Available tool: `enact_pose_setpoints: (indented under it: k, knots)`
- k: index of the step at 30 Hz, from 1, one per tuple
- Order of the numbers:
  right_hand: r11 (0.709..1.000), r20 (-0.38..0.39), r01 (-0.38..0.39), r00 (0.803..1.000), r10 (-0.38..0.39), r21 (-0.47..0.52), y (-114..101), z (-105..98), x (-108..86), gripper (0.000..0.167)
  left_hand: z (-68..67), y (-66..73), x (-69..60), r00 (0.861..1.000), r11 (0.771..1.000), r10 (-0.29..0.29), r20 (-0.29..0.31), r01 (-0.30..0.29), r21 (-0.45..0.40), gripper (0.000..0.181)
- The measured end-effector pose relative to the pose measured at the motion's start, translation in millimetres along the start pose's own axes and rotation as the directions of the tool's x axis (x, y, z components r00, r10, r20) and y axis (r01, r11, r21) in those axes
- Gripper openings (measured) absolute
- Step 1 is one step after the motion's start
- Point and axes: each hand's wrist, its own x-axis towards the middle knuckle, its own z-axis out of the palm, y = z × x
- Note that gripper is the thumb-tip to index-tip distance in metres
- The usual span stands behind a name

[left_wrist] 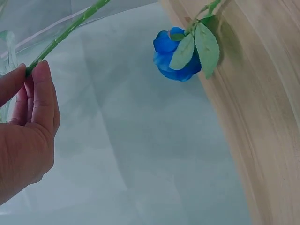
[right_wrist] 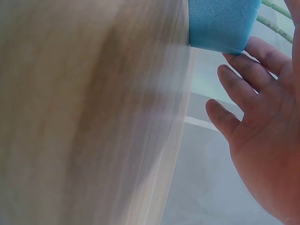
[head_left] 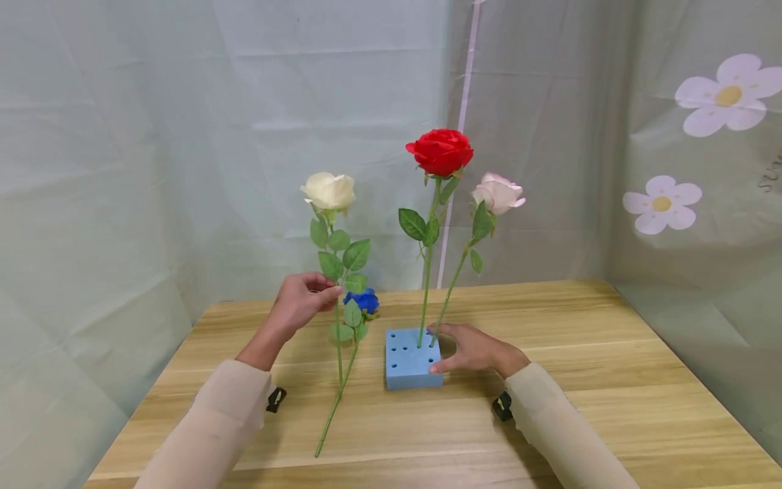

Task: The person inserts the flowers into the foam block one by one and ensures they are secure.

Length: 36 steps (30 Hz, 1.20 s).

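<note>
My left hand (head_left: 302, 302) pinches the green stem of a cream-white rose (head_left: 330, 191) between thumb and fingertips, just under its leaves. The rose is upright, its stem end low over the table. Behind it a blue rose (head_left: 364, 301) lies on the table; it also shows in the left wrist view, its bloom (left_wrist: 176, 58) by the table edge. My right hand (head_left: 473, 348) holds the right side of a light blue foam block (head_left: 414, 382), thumb at the front corner and fingers toward the back. A red rose (head_left: 441, 153) and a pale pink rose (head_left: 499, 194) stand in the block's holes.
Several small holes dot the block's top. The wooden table (head_left: 568, 407) extends to both sides. Pale cloth (head_left: 275, 122) hangs behind and at the left, and a flower-printed curtain (head_left: 690, 292) hangs at the right.
</note>
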Motion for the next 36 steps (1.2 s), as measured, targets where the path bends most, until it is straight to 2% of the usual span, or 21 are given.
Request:
enact_pose_setpoints:
  k: [15, 21, 36]
  knots:
    - [1.000, 0.007, 0.006, 1.000, -0.006, 0.003, -1, 0, 0.7, 0.090, 9.9, 11.7, 4.8, 0.998, 0.997, 0.062, -0.008, -0.062, -0.039, 0.024]
    - [1.000, 0.007, -0.006, 1.000, 0.006, 0.007, -2, 0, 0.4, 0.090, 14.2, 15.8, 4.9, 0.998, 0.997, 0.067, -0.007, -0.067, -0.049, 0.023]
    - [1.000, 0.006, 0.001, 1.000, -0.002, 0.016, 0, -1, -0.5, 0.090, 23.3, 24.1, 6.1, 0.990, 0.989, 0.144, -0.007, -0.144, -0.016, 0.021]
